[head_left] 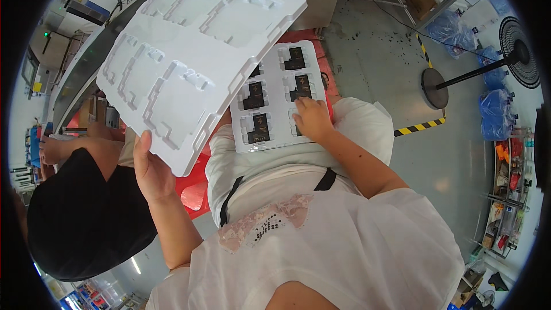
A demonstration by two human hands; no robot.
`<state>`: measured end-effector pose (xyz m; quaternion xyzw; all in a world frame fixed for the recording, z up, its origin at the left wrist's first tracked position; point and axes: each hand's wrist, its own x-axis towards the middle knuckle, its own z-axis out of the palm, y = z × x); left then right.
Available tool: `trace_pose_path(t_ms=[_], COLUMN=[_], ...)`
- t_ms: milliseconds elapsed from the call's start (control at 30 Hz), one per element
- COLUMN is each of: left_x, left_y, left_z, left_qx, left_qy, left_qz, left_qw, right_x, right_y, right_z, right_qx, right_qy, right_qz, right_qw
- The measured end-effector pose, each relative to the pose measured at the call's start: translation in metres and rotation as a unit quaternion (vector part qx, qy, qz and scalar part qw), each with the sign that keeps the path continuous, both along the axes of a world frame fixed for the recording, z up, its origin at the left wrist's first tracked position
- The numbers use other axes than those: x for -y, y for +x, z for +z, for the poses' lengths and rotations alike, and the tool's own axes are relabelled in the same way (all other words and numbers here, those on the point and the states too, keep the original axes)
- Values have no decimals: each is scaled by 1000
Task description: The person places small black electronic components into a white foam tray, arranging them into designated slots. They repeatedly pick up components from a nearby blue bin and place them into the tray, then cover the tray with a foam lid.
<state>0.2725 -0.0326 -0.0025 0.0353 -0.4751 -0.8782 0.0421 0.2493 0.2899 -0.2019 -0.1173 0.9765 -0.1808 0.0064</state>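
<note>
My left hand (154, 167) grips the lower corner of a white moulded plastic tray (166, 46), held tilted up on the left with bare recesses. A second white tray (279, 103) rests on my lap, partly covered by the raised one. Black flat batteries (258, 128), each with a lightning mark, sit in its recesses in two columns. My right hand (314, 119) reaches over its right column, thumb and fingers apart, fingertips at the near battery (298, 131). The hand hides most of that battery. Just beyond my fingers lies another battery (302, 86).
A person in black (86, 218) sits close on my left, next to a long curved machine edge (77, 89). Red material (195, 195) lies under my tray. To the right stand a black fan (434, 88) and shelves (505, 195). Striped tape (419, 127) marks the floor.
</note>
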Motion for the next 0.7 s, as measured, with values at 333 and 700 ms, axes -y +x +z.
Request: trace_pose_path(t_ms=[333,700], left_x=[83,33], left_y=[9,-26], left_z=[-40,-142], left_qx=[140,187], left_qy=[-132,-269], left_qz=[-85,-181], left_qw=[978,927], right_x=[-15,-23], right_y=[-29,-23], right_z=[77,46], right_qx=[320,250], right_qy=[-711,-626], right_qz=[-47,-199], right_qw=[625,712])
